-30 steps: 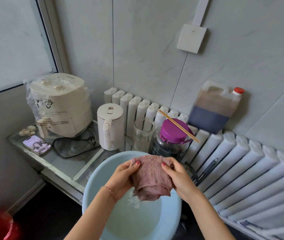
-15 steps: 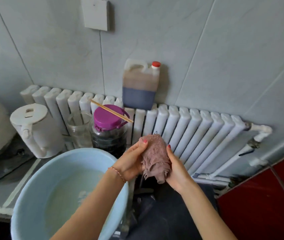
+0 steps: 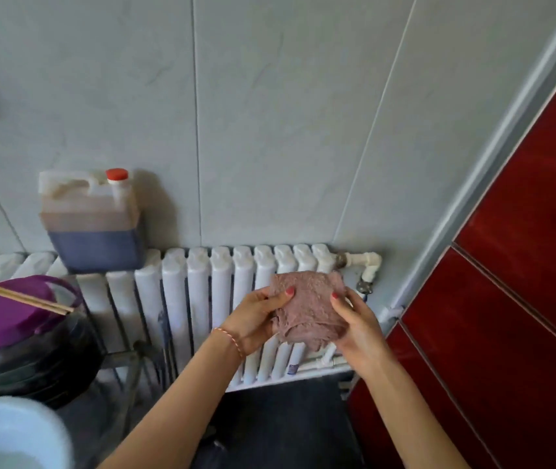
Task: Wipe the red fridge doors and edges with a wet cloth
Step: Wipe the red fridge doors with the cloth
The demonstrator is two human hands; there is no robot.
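Note:
A pinkish-brown wet cloth (image 3: 307, 308) is spread between both hands in front of the white radiator. My left hand (image 3: 256, 319) grips its left edge, thumb on top. My right hand (image 3: 357, 324) grips its right edge the same way. The red fridge (image 3: 520, 299) fills the right side of the view, its glossy doors split by thin seams. The cloth is a short way left of the fridge and does not touch it.
A white radiator (image 3: 202, 299) runs along the tiled wall, with a pipe and valve (image 3: 366, 269) at its right end. A jug of dark liquid (image 3: 92, 228) sits on it. A purple-lidded jar (image 3: 16, 333) with chopsticks and a light blue basin (image 3: 12, 434) are at lower left.
The view has swung right, away from the basin toward the fridge. The cloth, bunched up half a second ago, is now spread flat between both hands.

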